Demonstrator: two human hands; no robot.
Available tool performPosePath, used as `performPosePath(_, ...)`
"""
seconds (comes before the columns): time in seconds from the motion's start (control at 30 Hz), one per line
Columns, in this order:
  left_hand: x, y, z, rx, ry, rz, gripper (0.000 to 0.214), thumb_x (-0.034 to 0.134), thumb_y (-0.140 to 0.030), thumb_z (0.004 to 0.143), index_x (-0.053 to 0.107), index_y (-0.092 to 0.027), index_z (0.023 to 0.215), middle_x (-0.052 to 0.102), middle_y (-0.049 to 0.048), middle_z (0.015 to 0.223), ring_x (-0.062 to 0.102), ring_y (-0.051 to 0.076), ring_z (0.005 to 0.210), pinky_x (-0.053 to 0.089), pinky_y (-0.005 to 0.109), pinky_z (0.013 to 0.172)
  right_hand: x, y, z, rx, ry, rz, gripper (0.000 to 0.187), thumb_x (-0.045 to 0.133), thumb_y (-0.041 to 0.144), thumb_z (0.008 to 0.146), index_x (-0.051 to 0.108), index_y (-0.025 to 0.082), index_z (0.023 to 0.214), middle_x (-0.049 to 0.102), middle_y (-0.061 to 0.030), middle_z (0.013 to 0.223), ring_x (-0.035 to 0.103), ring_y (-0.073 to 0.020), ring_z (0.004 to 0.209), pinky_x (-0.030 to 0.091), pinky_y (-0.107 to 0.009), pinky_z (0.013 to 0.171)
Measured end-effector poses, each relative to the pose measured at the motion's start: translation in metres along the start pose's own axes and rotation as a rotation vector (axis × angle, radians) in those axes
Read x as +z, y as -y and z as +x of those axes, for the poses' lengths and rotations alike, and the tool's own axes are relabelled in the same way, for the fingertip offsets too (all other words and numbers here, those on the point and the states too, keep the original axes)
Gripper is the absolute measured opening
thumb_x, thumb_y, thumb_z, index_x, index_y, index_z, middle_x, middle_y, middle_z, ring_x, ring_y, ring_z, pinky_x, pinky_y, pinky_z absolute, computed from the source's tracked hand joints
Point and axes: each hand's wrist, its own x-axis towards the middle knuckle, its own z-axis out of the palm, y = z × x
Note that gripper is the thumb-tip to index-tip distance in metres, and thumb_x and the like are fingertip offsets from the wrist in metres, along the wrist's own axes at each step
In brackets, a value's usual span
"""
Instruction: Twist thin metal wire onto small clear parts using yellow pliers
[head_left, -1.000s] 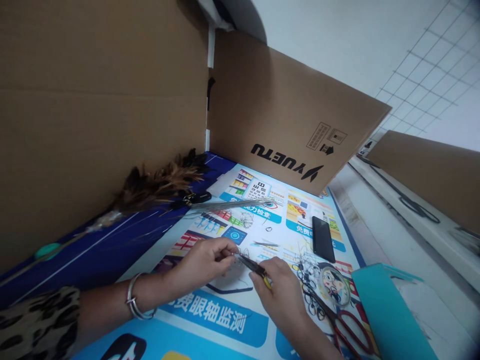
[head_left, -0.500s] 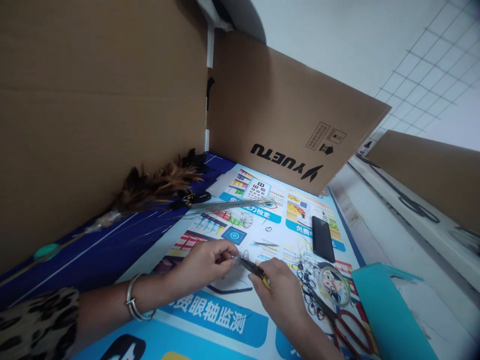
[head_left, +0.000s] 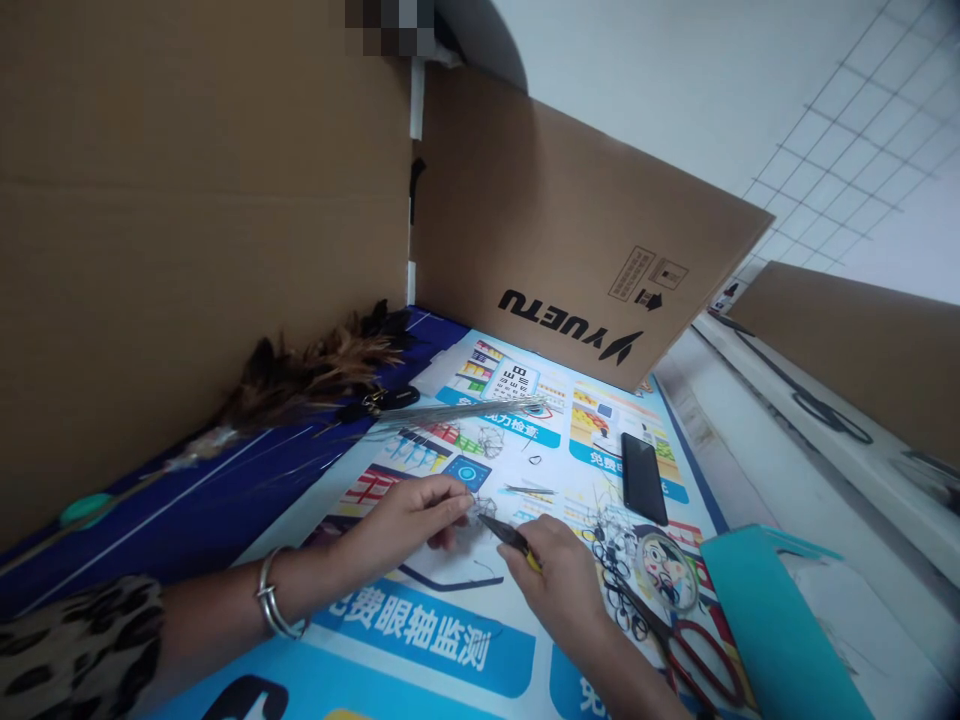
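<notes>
My right hand (head_left: 562, 575) is closed around a pair of pliers (head_left: 504, 532) with dark jaws and yellow-and-black handles. The jaws point up and left toward my left hand (head_left: 431, 510), a small gap away from its fingertips. Thumb and forefinger of that hand pinch a thin wire (head_left: 474, 506), mostly hidden and very fine. Just beyond, several short wire pieces (head_left: 529, 490) lie on the printed sheet (head_left: 420, 660). A bundle of long straight wires (head_left: 472, 408) rests farther back. Right of the pliers lies a pile of small dark wire rings (head_left: 619, 570).
Red-handled scissors (head_left: 701, 650) and a roll of clear tape (head_left: 666, 572) lie at the right, near a turquoise case (head_left: 780, 620). A black phone (head_left: 643, 478) lies behind them. Brown feathers (head_left: 322, 365) line the left, and cardboard panels (head_left: 585, 220) stand around the back.
The pliers' tips have drawn away from my left fingertips, which they were touching before. My left hand has turned and lifted slightly.
</notes>
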Motion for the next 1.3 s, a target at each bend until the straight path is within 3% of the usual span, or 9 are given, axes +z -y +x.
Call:
performPosePath(0.37, 0.002, -0.001, -0.003, -0.033, 0.018, -0.009, 0.029, 0.046, -0.039, 0.083, 0.051, -0.014, 0.068, 0.048, -0.0036, 0.052, 0.045, 0.008, 0.046, 0.033, 0.018, 0.046, 0.007, -0.017, 0.007, 0.035, -0.202, 0.052, 0.018, 0.047, 0.035, 0.085, 0.056, 0.020, 0.080, 0.056, -0.0044, 0.080, 0.051, -0.0175, 0.079, 0.038, -0.025, 0.069)
performPosePath(0.7, 0.002, -0.002, -0.003, -0.033, 0.056, 0.003, 0.030, 0.046, -0.037, 0.083, 0.051, -0.013, 0.066, 0.049, -0.0034, 0.052, 0.046, 0.008, 0.045, 0.032, 0.018, 0.045, 0.008, -0.013, 0.004, -0.006, -0.176, -0.026, 0.017, 0.048, 0.034, 0.084, 0.057, 0.019, 0.084, 0.056, -0.0048, 0.080, 0.051, -0.0177, 0.079, 0.039, -0.025, 0.068)
performPosePath(0.97, 0.002, -0.001, -0.003, -0.051, 0.061, 0.005, 0.030, 0.046, -0.038, 0.083, 0.051, -0.014, 0.067, 0.048, -0.0036, 0.049, 0.043, 0.008, 0.044, 0.030, 0.017, 0.044, 0.009, -0.013, 0.003, -0.010, -0.202, 0.039, 0.016, 0.048, 0.034, 0.084, 0.056, 0.020, 0.083, 0.056, -0.0045, 0.079, 0.051, -0.0175, 0.078, 0.038, -0.025, 0.067)
performPosePath(1.3, 0.003, 0.001, -0.002, -0.062, 0.050, -0.006, 0.027, 0.049, -0.040, 0.080, 0.058, -0.014, 0.084, 0.049, -0.0031, 0.056, 0.044, 0.008, 0.047, 0.033, 0.017, 0.042, 0.007, -0.012, 0.004, 0.008, -0.184, 0.072, 0.016, 0.049, 0.033, 0.084, 0.056, 0.019, 0.081, 0.055, -0.0043, 0.080, 0.050, -0.0171, 0.078, 0.038, -0.025, 0.067)
